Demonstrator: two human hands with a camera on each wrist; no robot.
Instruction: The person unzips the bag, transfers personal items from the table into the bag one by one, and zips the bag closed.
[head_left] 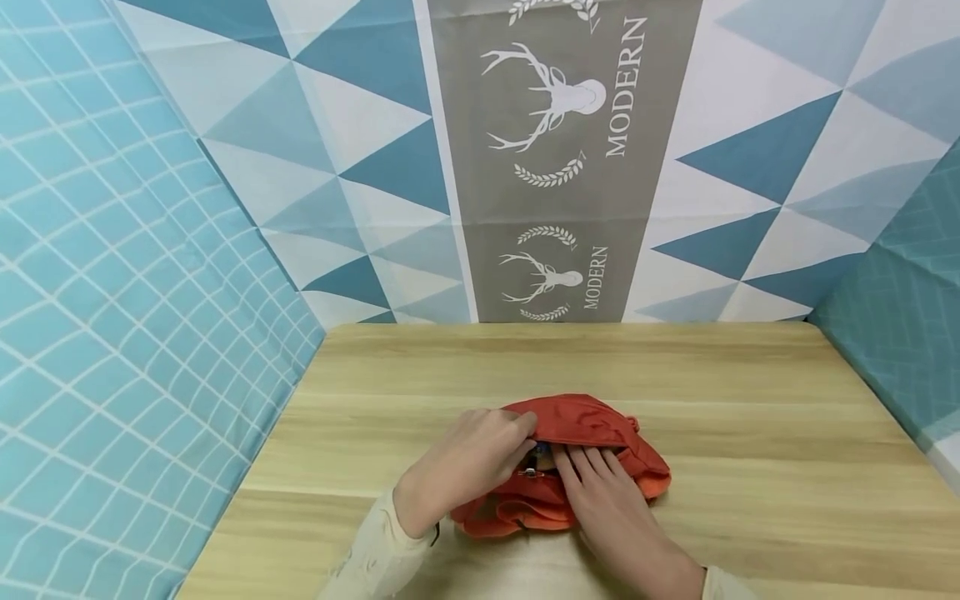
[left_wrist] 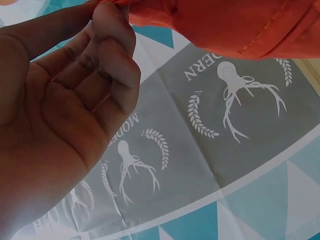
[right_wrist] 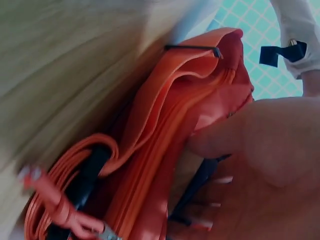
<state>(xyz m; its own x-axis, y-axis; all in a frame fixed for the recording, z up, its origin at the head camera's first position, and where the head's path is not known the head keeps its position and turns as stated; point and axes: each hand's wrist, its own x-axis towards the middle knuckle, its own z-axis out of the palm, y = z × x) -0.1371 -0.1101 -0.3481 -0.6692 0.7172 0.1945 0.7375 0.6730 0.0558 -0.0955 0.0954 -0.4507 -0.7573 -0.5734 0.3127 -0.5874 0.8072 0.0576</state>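
Note:
A red-orange waist bag (head_left: 581, 417) lies on the table with its mouth spread apart. My left hand (head_left: 476, 457) pinches the rim of the opening at its left side; in the left wrist view its thumb and fingertips meet on the red fabric (left_wrist: 235, 25). Straight fingers of my right hand (head_left: 611, 508) reach into the opening, and their tips are hidden under the upper flap. Between the hands a small dark and blue item shows inside, its kind unclear. Dark slim shapes (right_wrist: 192, 190) also appear inside the bag in the right wrist view.
An orange strap (right_wrist: 150, 95) lies folded along the bag, with a black buckle (right_wrist: 87, 172) and a corded zipper pull (right_wrist: 57, 207) at one end. The wooden table (head_left: 360, 392) meets a patterned cloth wall (head_left: 540, 208) at the back and blue cloth (head_left: 135, 275) on the left.

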